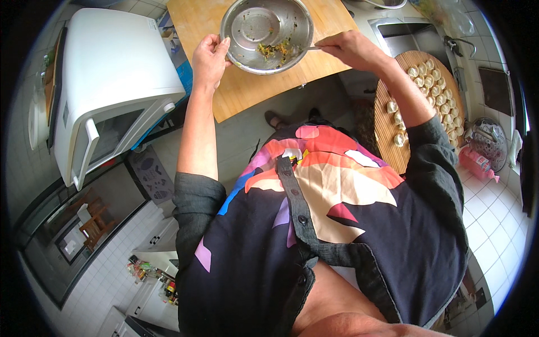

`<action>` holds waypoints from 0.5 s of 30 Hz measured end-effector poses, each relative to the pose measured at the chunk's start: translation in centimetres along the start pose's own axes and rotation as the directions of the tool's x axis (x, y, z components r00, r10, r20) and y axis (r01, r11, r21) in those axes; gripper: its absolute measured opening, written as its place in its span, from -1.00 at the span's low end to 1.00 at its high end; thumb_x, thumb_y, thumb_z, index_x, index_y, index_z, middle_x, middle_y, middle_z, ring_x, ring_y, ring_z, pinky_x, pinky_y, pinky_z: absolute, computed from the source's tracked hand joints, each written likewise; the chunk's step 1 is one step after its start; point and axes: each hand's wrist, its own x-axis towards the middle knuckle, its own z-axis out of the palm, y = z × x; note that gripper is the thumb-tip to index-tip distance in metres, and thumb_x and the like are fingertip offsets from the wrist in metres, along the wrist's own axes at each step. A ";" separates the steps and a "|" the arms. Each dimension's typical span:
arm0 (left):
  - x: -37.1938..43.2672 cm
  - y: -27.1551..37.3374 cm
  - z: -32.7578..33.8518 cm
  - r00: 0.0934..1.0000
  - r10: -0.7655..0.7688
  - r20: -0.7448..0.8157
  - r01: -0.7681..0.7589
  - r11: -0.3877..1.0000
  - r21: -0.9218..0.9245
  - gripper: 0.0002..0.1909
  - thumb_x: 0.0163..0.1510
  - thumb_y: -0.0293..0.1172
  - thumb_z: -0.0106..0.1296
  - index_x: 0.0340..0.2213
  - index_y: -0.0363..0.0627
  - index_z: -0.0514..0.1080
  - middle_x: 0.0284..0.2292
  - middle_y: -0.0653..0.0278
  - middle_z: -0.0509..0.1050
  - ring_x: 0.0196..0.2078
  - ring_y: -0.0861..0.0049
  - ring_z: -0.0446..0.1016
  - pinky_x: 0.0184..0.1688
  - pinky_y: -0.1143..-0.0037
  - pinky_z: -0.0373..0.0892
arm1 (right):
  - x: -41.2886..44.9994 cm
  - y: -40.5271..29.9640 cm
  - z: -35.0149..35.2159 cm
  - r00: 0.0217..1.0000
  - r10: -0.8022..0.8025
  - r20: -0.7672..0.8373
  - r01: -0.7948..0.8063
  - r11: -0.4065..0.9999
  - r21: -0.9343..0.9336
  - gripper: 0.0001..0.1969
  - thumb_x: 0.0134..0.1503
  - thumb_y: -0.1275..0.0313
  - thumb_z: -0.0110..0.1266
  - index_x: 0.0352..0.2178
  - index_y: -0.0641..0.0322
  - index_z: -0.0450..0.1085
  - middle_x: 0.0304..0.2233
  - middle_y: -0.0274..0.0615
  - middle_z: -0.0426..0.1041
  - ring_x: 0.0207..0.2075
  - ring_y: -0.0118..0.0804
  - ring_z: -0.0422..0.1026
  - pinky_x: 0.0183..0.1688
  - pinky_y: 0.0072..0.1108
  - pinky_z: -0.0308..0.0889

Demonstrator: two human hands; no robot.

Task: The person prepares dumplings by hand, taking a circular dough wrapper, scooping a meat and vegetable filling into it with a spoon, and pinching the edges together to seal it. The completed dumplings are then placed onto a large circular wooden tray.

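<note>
A stainless steel mixing bowl (252, 29) is over the wooden board (332, 23) in front of me. My left hand (210, 57) grips its left rim, thumb on the edge. At the right rim my right hand (351, 48) pinches the thin handle of a metal utensil (312, 48); its other end is inside the bowl, and I cannot tell its exact kind. A small heap of chopped filling (276, 50), orange, green and dark, lies low in the bowl. Scattered bits stick to the bowl's wall.
To my right, a round slatted tray (385, 128) bears many folded dumplings (440, 99), partly behind my forearm. Behind it is a steel sink (414, 38) with a faucet (463, 42). A white oven-like appliance (122, 54) stands left. A pink packet (476, 162) lies on the tiled counter (488, 206).
</note>
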 end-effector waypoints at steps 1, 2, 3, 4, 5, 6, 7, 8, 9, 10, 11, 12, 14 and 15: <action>0.1 0.2 0.2 1.000 0.001 0.001 -0.001 1.000 -0.003 -0.85 0.02 -0.35 -0.03 -0.45 -0.15 0.28 -0.54 0.44 0.32 -0.50 0.77 0.32 -0.50 0.65 0.39 | 0.3 0.3 1.0 1.000 0.002 0.001 -0.002 1.000 -0.003 -0.75 0.07 0.29 -0.14 -0.31 0.07 0.43 -0.43 -0.09 0.45 -0.37 -0.08 0.40 -0.28 -0.39 0.29; 0.0 0.4 0.4 1.000 0.002 0.004 -0.002 1.000 0.001 -0.86 0.02 -0.35 -0.03 -0.45 -0.14 0.28 -0.54 0.45 0.32 -0.50 0.78 0.31 -0.51 0.65 0.39 | 1.0 0.3 2.0 1.000 0.013 -0.002 -0.013 0.997 -0.077 -0.75 0.07 0.28 -0.15 -0.30 0.06 0.43 -0.44 -0.09 0.45 -0.37 -0.08 0.41 -0.27 -0.39 0.29; 0.0 0.6 0.5 1.000 0.004 0.006 -0.004 1.000 0.007 -0.86 0.02 -0.35 -0.03 -0.45 -0.13 0.29 -0.54 0.45 0.32 -0.51 0.78 0.31 -0.51 0.66 0.38 | 1.7 0.1 2.8 1.000 0.022 -0.007 -0.023 0.989 -0.148 -0.74 0.07 0.27 -0.16 -0.29 0.06 0.42 -0.46 -0.09 0.45 -0.38 -0.07 0.41 -0.26 -0.39 0.30; 0.0 0.5 0.6 1.000 0.006 0.008 -0.006 1.000 0.007 -0.86 0.02 -0.35 -0.03 -0.45 -0.13 0.29 -0.54 0.45 0.32 -0.51 0.78 0.31 -0.51 0.66 0.38 | 2.4 -0.2 3.3 0.999 0.049 0.010 -0.046 0.978 -0.205 -0.73 0.06 0.25 -0.16 -0.29 0.05 0.42 -0.45 -0.09 0.45 -0.38 -0.06 0.41 -0.26 -0.38 0.30; 0.0 0.5 0.8 1.000 0.005 0.015 -0.005 1.000 0.019 -0.86 0.02 -0.35 -0.03 -0.46 -0.13 0.29 -0.54 0.46 0.32 -0.51 0.79 0.31 -0.52 0.67 0.37 | 2.3 -0.1 3.5 0.999 0.051 0.008 -0.048 0.977 -0.207 -0.73 0.06 0.25 -0.16 -0.29 0.05 0.42 -0.45 -0.09 0.45 -0.38 -0.06 0.41 -0.26 -0.38 0.30; -0.1 0.6 0.6 1.000 0.005 0.011 -0.005 0.999 0.032 -0.87 0.02 -0.35 -0.03 -0.46 -0.12 0.29 -0.54 0.46 0.32 -0.52 0.79 0.31 -0.53 0.67 0.36 | 2.4 -0.1 3.5 0.996 0.058 -0.074 -0.068 0.988 -0.139 -0.73 0.05 0.26 -0.16 -0.29 0.06 0.42 -0.46 -0.09 0.45 -0.39 -0.06 0.41 -0.26 -0.38 0.30; -0.2 0.7 0.6 1.000 0.009 0.003 -0.009 0.999 0.032 -0.87 0.02 -0.35 -0.03 -0.46 -0.12 0.29 -0.54 0.46 0.32 -0.52 0.79 0.31 -0.53 0.67 0.36 | 2.5 -0.2 3.4 0.985 0.072 -0.155 -0.083 0.994 -0.069 -0.74 0.05 0.26 -0.16 -0.30 0.07 0.41 -0.47 -0.09 0.45 -0.39 -0.05 0.41 -0.26 -0.38 0.30; -0.3 0.9 0.6 1.000 0.001 -0.010 -0.001 1.000 0.013 -0.87 0.02 -0.34 -0.03 -0.47 -0.12 0.29 -0.55 0.46 0.33 -0.52 0.79 0.31 -0.55 0.68 0.35 | 2.2 0.0 2.8 0.974 -0.006 -0.227 -0.015 0.996 -0.090 -0.74 0.05 0.30 -0.19 -0.30 0.07 0.41 -0.50 -0.07 0.45 -0.42 -0.08 0.43 -0.35 -0.38 0.34; -0.5 0.8 0.6 1.000 -0.013 -0.018 0.013 1.000 -0.011 -0.87 0.02 -0.34 -0.03 -0.47 -0.12 0.29 -0.55 0.46 0.33 -0.53 0.80 0.31 -0.56 0.68 0.34 | 1.9 -0.7 3.0 0.975 -0.006 -0.223 -0.015 0.996 -0.091 -0.74 0.05 0.30 -0.19 -0.30 0.07 0.41 -0.50 -0.07 0.45 -0.42 -0.08 0.43 -0.35 -0.38 0.34; -0.5 0.5 0.6 1.000 -0.017 -0.020 0.016 1.000 -0.014 -0.87 0.02 -0.34 -0.03 -0.47 -0.12 0.29 -0.55 0.46 0.33 -0.53 0.80 0.31 -0.56 0.68 0.34 | 1.7 -1.8 3.3 0.978 0.141 -0.156 -0.171 0.965 -0.201 -0.75 0.05 0.34 -0.22 -0.30 0.06 0.40 -0.52 -0.04 0.44 -0.44 -0.09 0.44 -0.40 -0.38 0.35; -0.5 0.2 0.4 0.999 -0.020 -0.040 0.020 1.000 -0.007 -0.87 0.02 -0.34 -0.03 -0.47 -0.11 0.30 -0.55 0.46 0.33 -0.53 0.80 0.31 -0.56 0.68 0.34 | 1.7 -2.3 3.6 0.951 0.291 -0.106 -0.309 0.897 -0.317 -0.74 0.05 0.37 -0.24 -0.30 0.06 0.39 -0.53 -0.01 0.44 -0.46 -0.10 0.44 -0.45 -0.37 0.36; -0.3 0.3 0.6 0.999 -0.015 -0.051 0.015 1.000 0.001 -0.87 0.02 -0.34 -0.03 -0.48 -0.11 0.30 -0.55 0.46 0.34 -0.54 0.80 0.30 -0.57 0.69 0.33 | 1.2 -1.7 5.7 0.974 0.180 -0.140 -0.221 0.894 -0.390 -0.74 0.03 0.42 -0.27 -0.31 0.05 0.37 -0.56 0.04 0.43 -0.51 -0.09 0.45 -0.53 -0.35 0.36; -0.3 0.3 0.9 0.998 -0.014 -0.058 0.014 1.000 0.006 -0.87 0.02 -0.35 -0.03 -0.48 -0.11 0.30 -0.55 0.46 0.34 -0.54 0.80 0.30 -0.57 0.69 0.33 | 1.2 -3.4 6.1 0.975 0.193 -0.114 -0.213 0.955 -0.208 -0.76 0.02 0.42 -0.27 -0.31 0.07 0.35 -0.58 0.07 0.41 -0.55 0.00 0.43 -0.52 -0.31 0.34; -0.4 0.3 1.1 0.998 -0.015 -0.061 0.016 1.000 0.015 -0.88 0.02 -0.35 -0.04 -0.48 -0.11 0.30 -0.56 0.46 0.34 -0.54 0.80 0.30 -0.57 0.69 0.33 | 1.0 -3.3 6.6 0.962 0.203 -0.180 -0.227 0.966 -0.125 -0.76 0.02 0.41 -0.26 -0.30 0.06 0.34 -0.59 0.07 0.41 -0.55 0.01 0.42 -0.53 -0.31 0.34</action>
